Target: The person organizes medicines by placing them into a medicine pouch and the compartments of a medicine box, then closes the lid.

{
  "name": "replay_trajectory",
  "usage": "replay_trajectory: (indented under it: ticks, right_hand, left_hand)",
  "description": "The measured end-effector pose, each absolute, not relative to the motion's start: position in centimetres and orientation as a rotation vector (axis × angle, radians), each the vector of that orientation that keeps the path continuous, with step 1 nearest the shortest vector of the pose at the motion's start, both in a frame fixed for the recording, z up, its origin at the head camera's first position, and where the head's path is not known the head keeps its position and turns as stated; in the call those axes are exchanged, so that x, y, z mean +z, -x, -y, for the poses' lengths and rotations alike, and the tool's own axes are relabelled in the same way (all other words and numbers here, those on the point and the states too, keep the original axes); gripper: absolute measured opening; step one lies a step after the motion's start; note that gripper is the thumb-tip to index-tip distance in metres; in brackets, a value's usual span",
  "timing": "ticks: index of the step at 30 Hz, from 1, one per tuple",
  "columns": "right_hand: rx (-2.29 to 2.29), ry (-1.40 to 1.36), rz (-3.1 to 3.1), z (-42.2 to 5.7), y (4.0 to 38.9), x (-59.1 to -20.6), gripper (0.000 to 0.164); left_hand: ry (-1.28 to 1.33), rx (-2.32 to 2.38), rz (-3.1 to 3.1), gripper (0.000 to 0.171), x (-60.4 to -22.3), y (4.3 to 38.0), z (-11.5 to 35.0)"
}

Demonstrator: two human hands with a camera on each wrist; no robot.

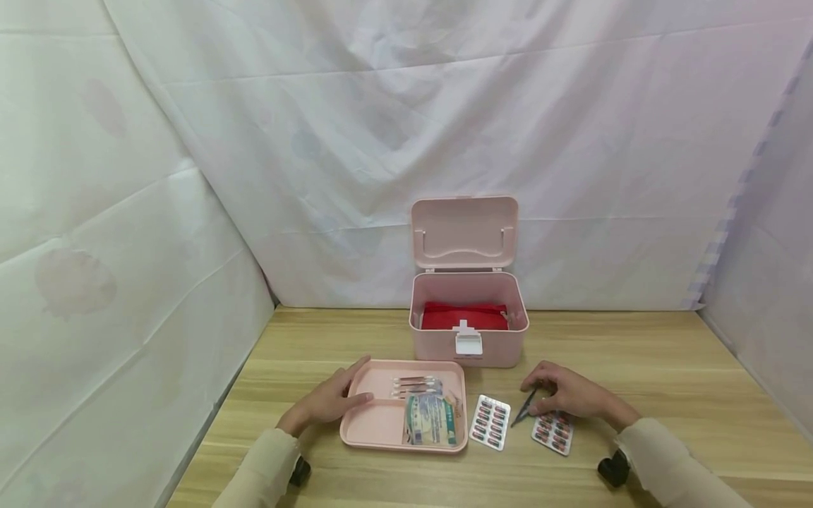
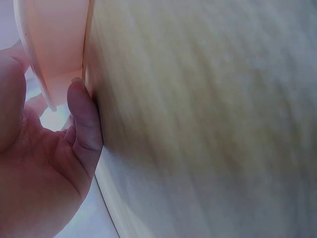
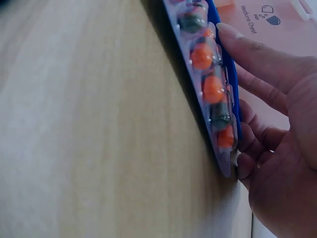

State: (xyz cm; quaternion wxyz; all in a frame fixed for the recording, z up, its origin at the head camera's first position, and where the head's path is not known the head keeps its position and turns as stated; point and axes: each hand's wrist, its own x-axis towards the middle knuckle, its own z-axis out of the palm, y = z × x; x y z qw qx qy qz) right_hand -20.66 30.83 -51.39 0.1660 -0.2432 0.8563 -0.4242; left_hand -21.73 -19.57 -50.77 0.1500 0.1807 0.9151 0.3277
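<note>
My left hand [image 1: 330, 398] holds the left rim of a pink divided tray [image 1: 371, 425], with the thumb over its edge. In the left wrist view, the tray wall [image 2: 59, 44] lies between the thumb and the other fingers. Cotton swabs [image 1: 414, 385] and a clear packet with teal print [image 1: 432, 421] lie in the tray. On the right, my right hand [image 1: 567, 394] pinches dark blue tweezers [image 1: 524, 409], their tips pointing down-left. A capsule blister pack [image 1: 554, 434] lies partly under this hand. Beside the tray is a second blister pack [image 1: 490, 422].
Behind the tray stands a pink medicine box [image 1: 432, 346] with its lid [image 1: 464, 226] raised. Inside it is a red zip pouch [image 1: 466, 317]. White cloth [image 1: 356, 155] hangs along the back of the wooden table [image 1: 610, 346] and at both sides.
</note>
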Motion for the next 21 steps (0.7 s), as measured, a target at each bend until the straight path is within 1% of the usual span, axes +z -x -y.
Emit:
replay_trajectory:
  ticks: [8, 21]
  right_hand:
    - [-1.143, 0.755, -2.511, -30.79, 20.74, -51.80, 0.022]
    - [-1.164, 0.735, -2.480, -30.23, 20.62, -51.41, 0.019]
  left_hand:
    - [-0.523, 0.948, -2.629, 0.080, -50.79, 21.70, 19.59]
    - [-0.497, 0.934, -2.645, 0.080, -50.78, 21.65, 19.48]
